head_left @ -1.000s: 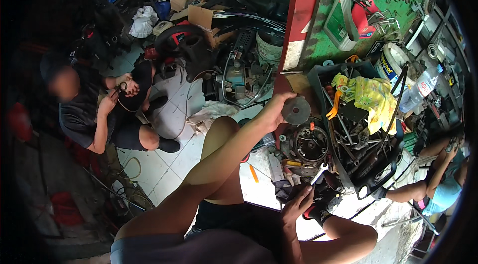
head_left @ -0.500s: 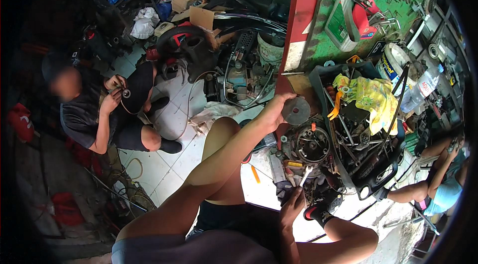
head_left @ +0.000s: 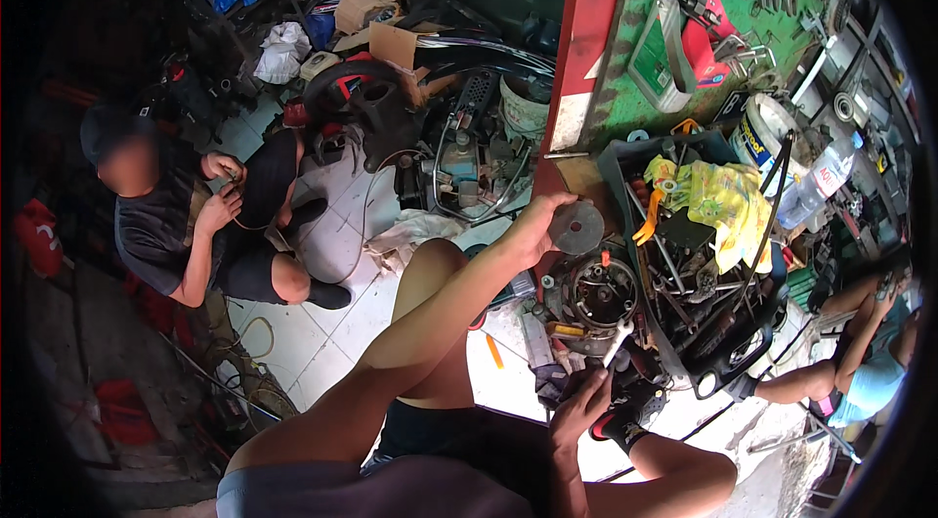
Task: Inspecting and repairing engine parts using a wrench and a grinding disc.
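Observation:
My left hand (head_left: 534, 233) is stretched out and grips a round grey metal disc (head_left: 576, 230) with a small hole at its centre. The disc is held above the near-left corner of a dark tool tray. Just below it sits a round, open metal housing (head_left: 598, 291) with parts inside. My right hand (head_left: 583, 405) is closed around the lower end of a shiny wrench (head_left: 618, 344). The wrench's head points up and away, close to the near-right side of the housing. Which part it touches, if any, I cannot tell.
The tool tray (head_left: 614, 171) holds many tools under a yellow cloth (head_left: 725, 200). A white bucket (head_left: 767, 132) and water bottle (head_left: 816, 181) stand beyond. At left a seated person (head_left: 161, 210) handles a small part; another person (head_left: 870, 371) sits far right. An engine (head_left: 469, 176) lies ahead.
My right hand and the wrench have shifted slightly right relative to the housing. My left hand still holds the disc in nearly the same place. The whole view has shifted a little.

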`<control>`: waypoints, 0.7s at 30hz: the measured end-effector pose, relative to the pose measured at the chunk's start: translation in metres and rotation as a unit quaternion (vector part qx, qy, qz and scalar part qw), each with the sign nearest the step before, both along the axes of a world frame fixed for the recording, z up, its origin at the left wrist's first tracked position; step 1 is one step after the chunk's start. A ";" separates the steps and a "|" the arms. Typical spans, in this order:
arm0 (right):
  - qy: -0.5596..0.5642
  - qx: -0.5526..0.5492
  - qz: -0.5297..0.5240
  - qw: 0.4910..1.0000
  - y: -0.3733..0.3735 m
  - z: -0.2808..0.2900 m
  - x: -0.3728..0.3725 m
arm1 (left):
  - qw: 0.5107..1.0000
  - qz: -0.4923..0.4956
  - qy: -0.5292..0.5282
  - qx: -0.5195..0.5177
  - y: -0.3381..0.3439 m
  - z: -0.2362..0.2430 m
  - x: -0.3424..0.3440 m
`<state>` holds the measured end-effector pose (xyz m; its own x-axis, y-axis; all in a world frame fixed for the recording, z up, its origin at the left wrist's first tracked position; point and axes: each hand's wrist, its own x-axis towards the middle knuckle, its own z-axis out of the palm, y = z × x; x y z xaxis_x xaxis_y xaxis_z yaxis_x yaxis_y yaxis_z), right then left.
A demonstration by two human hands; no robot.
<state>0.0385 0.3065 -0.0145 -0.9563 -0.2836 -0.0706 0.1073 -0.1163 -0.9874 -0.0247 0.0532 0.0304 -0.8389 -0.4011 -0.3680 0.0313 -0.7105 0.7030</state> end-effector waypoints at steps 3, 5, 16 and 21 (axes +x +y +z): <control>0.016 0.039 0.005 0.999 -0.002 0.007 -0.003 | 1.000 -0.006 0.003 -0.009 -0.003 -0.001 -0.003; 0.013 0.118 0.012 0.993 0.002 -0.015 -0.008 | 1.000 -0.009 0.009 -0.008 0.001 -0.002 0.002; -0.040 0.114 0.002 0.993 0.022 -0.061 0.018 | 1.000 0.009 0.012 -0.010 -0.007 0.001 0.003; 0.014 0.122 -0.027 0.992 0.020 -0.041 0.027 | 1.000 0.016 0.006 -0.008 -0.004 0.008 0.011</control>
